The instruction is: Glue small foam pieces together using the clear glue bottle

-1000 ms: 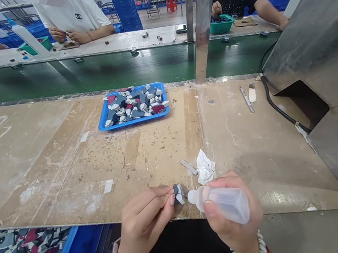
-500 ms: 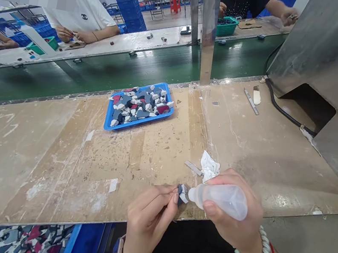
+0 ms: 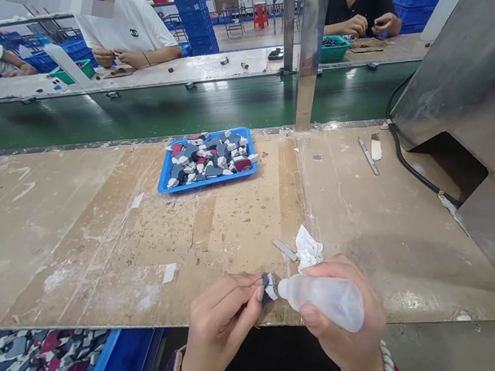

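Observation:
Near the table's front edge, my left hand (image 3: pixel 226 315) pinches a small dark grey and white piece (image 3: pixel 270 286) between thumb and fingers. My right hand (image 3: pixel 350 310) is wrapped round a translucent squeeze bottle (image 3: pixel 333 300), tipped sideways with its nozzle pointing left at the piece. Whether the tip touches the piece is too small to tell. Just beyond the bottle lie a crumpled white tissue (image 3: pixel 308 248) and a flat metal strip (image 3: pixel 285 249). A blue tray (image 3: pixel 206 187) full of grey, white and dark red pieces rests farther back on the left.
A blue bin (image 3: pixel 107 355) of similar pieces is below the table (image 3: pixel 76 245) at lower left. A knife (image 3: pixel 368 156) and a metal housing (image 3: pixel 473 109) are at right. Beyond the green conveyor (image 3: pixel 144 121), people handle small parts near green baskets (image 3: pixel 334 50).
The view has shifted slightly, so the table items appear a little to the right. Both hands keep their holds. The person at the back right has brought both hands together over the bench.

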`<state>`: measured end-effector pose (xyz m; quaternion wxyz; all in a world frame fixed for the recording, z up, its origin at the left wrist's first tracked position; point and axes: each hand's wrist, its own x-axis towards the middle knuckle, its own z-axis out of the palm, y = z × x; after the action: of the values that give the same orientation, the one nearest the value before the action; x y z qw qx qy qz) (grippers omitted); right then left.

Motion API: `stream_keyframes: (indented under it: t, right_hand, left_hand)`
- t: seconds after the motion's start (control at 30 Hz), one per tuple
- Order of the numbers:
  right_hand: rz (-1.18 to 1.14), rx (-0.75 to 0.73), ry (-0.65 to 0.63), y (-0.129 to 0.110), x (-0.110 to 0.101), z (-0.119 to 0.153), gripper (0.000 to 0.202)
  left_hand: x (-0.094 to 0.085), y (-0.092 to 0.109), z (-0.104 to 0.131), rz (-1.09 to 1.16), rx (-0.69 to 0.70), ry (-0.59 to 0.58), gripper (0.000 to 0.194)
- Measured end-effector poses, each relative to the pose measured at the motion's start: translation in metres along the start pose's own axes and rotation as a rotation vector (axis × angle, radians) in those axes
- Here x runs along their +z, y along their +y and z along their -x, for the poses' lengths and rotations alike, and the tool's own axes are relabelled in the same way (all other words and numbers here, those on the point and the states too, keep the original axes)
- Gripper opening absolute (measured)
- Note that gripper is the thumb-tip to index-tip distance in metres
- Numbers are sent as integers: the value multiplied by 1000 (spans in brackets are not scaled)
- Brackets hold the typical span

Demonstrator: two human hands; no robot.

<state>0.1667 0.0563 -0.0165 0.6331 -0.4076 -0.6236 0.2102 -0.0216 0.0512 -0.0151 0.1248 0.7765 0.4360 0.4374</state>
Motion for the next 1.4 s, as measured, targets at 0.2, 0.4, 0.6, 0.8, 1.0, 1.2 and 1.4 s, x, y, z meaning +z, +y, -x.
stream_keyframes:
  t: [0.2,0.4,0.6,0.8,1.0,1.2,1.4]
  right_hand:
    - [-221,235,355,-2,-15,2,36]
    - [-272,637,295,16,-58,-2,45]
    - [13,599,386,29,-83,5,45]
    - [404,565,194,48,-89,4,77]
    - [329,575,117,47,-96,4,80]
    - [287,564,483,10,-94,36,35]
    - [-997,980,-421,-25,-38,59,52]
  left_hand:
    - [1,-3,1,-19,34,4,17]
    - [-3,-6,13,-94,95,-29,16]
    - [1,2,24,-274,146,-30,19]
    - [2,5,16,-247,112,-11,17]
    - [-2,21,13,-208,86,38,20]
    - [-6,39,11,-188,180,172,33]
    - [-12,52,11,-141,284,89,32]
